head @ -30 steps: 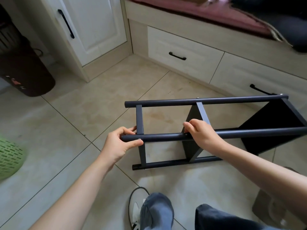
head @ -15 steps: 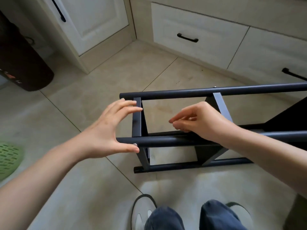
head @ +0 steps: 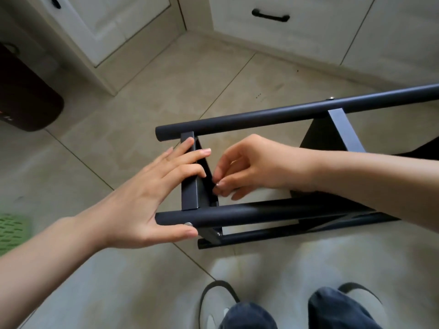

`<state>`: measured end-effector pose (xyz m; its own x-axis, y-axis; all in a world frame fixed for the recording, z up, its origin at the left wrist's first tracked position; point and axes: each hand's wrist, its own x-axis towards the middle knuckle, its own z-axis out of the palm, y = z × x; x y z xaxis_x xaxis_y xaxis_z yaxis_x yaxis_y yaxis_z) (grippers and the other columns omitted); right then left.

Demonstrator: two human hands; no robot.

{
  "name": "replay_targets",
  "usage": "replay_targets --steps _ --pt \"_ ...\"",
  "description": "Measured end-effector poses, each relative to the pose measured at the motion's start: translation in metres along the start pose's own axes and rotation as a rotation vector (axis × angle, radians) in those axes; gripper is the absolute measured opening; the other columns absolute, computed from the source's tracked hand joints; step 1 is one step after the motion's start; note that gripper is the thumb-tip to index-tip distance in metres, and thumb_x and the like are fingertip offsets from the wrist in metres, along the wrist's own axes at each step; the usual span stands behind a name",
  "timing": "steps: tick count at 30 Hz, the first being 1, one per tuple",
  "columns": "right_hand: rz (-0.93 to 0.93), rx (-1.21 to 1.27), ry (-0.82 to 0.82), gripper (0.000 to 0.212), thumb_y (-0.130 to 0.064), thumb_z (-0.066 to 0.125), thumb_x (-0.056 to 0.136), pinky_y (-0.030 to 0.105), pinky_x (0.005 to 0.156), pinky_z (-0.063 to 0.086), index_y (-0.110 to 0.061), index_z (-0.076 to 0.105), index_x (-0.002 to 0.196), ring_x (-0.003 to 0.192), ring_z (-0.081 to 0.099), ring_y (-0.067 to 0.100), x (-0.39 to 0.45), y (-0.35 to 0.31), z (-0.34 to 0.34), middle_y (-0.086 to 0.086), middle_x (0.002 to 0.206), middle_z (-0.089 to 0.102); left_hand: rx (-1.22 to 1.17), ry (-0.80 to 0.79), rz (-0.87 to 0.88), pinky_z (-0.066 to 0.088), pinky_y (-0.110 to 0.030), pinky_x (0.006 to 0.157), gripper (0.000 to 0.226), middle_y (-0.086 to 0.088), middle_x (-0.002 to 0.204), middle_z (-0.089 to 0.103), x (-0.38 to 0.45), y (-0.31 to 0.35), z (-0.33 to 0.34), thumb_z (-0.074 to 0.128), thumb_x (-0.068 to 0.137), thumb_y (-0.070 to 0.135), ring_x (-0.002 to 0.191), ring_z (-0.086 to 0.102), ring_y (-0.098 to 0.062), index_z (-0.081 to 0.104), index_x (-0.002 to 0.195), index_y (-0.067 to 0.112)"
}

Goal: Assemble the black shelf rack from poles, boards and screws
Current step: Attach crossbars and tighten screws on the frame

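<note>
The black shelf rack lies on its side on the tiled floor, its near pole [head: 261,213] and far pole [head: 261,115] running left to right. An end board [head: 188,195] joins them at the left. My left hand [head: 142,193] lays straight fingers on that board, thumb beside a silver screw head [head: 188,224] on the near pole. My right hand [head: 256,162] reaches between the poles, its curled fingertips pinching at the board's inner edge; a small shiny spot shows there, unclear what. A second board [head: 342,131] stands further right.
White cabinet door [head: 107,24] and drawers [head: 285,32] line the far side. A dark brown bin [head: 23,96] stands at the left, with a green perforated basket [head: 11,231] on the floor below it. My shoes and trouser legs [head: 237,312] are just below the rack.
Both hands let go of the near pole. The left hand moved onto the end board with fingers straightened; the right hand went between the poles to the board's inner edge. The camera tilted down.
</note>
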<state>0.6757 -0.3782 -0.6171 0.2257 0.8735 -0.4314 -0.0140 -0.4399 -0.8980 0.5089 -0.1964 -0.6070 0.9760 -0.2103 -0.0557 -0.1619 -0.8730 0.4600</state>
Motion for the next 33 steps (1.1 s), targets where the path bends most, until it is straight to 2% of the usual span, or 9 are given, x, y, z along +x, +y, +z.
replay_targets --steps 4,7,11,13,16,22,27,33 --pt "0.053 0.069 -0.083 0.015 -0.003 0.071 0.085 0.032 0.079 0.061 -0.003 0.072 0.101 0.084 0.068 0.021 0.009 0.006 0.002 0.02 0.096 0.073 -0.026 -0.008 0.025 0.015 -0.035 0.123 0.071 0.01 0.164 0.023 -0.009 0.003 0.009 0.062 0.084 0.064 0.156 0.005 -0.022 0.047 0.135 0.018" --pt "0.109 0.097 -0.17 0.012 -0.007 0.073 0.085 0.029 0.079 0.06 -0.01 0.075 0.097 0.082 0.068 0.016 0.015 0.011 0.006 0.012 0.088 0.073 -0.022 0.001 0.035 0.017 -0.036 0.123 0.07 0.006 0.163 0.025 -0.016 0.004 0.017 0.06 0.084 0.065 0.155 0.008 -0.026 0.048 0.133 0.016" --pt "0.192 0.101 -0.246 0.012 -0.008 0.072 0.086 0.027 0.08 0.06 -0.006 0.072 0.098 0.083 0.069 0.017 0.023 0.019 0.016 0.012 0.091 0.073 -0.038 0.01 0.036 0.016 -0.032 0.123 0.069 0.004 0.163 0.025 -0.014 0.003 0.02 0.06 0.085 0.063 0.156 0.007 -0.026 0.047 0.132 0.014" --pt "0.218 0.178 -0.284 0.004 -0.008 0.07 0.088 0.028 0.082 0.059 -0.008 0.071 0.091 0.08 0.068 0.016 0.025 0.02 0.023 0.01 0.088 0.072 -0.04 0.007 0.035 0.015 -0.031 0.123 0.068 0.004 0.163 0.024 -0.013 0.003 0.02 0.062 0.084 0.06 0.156 0.006 -0.026 0.046 0.132 0.014" --pt "0.253 0.326 -0.333 0.013 -0.007 0.065 0.091 0.023 0.072 0.058 -0.011 0.07 0.079 0.069 0.066 0.012 0.027 0.021 0.029 0.006 0.078 0.07 -0.054 -0.001 0.03 0.017 -0.032 0.123 0.068 0.002 0.164 0.024 -0.014 0.003 0.021 0.062 0.084 0.061 0.156 0.005 -0.027 0.044 0.132 0.016" --pt "0.31 0.41 -0.411 0.023 -0.009 0.064 0.092 0.019 0.06 0.056 -0.014 0.07 0.071 0.065 0.067 0.01 0.029 0.022 0.034 0.003 0.076 0.071 -0.087 0.001 0.018 0.02 -0.033 0.121 0.063 0.005 0.164 0.023 -0.015 0.002 0.023 0.054 0.087 0.068 0.156 0.004 -0.026 0.042 0.131 0.024" --pt "0.321 0.412 -0.455 0.03 -0.008 0.061 0.093 0.023 0.067 0.056 -0.015 0.071 0.066 0.07 0.061 0.013 0.033 0.025 0.036 0.004 0.075 0.066 -0.086 -0.001 0.021 0.022 -0.034 0.12 0.063 0.005 0.164 0.022 -0.014 0.001 0.022 0.053 0.088 0.069 0.156 0.004 -0.027 0.042 0.13 0.022" --pt "0.36 0.443 -0.502 0.026 -0.011 0.059 0.095 0.022 0.065 0.056 -0.012 0.071 0.072 0.067 0.063 0.011 0.033 0.026 0.035 0.004 0.075 0.066 -0.104 -0.002 0.025 0.025 -0.031 0.118 0.063 0.004 0.163 0.024 -0.014 0.002 0.023 0.055 0.087 0.066 0.156 0.004 -0.028 0.043 0.13 0.021"
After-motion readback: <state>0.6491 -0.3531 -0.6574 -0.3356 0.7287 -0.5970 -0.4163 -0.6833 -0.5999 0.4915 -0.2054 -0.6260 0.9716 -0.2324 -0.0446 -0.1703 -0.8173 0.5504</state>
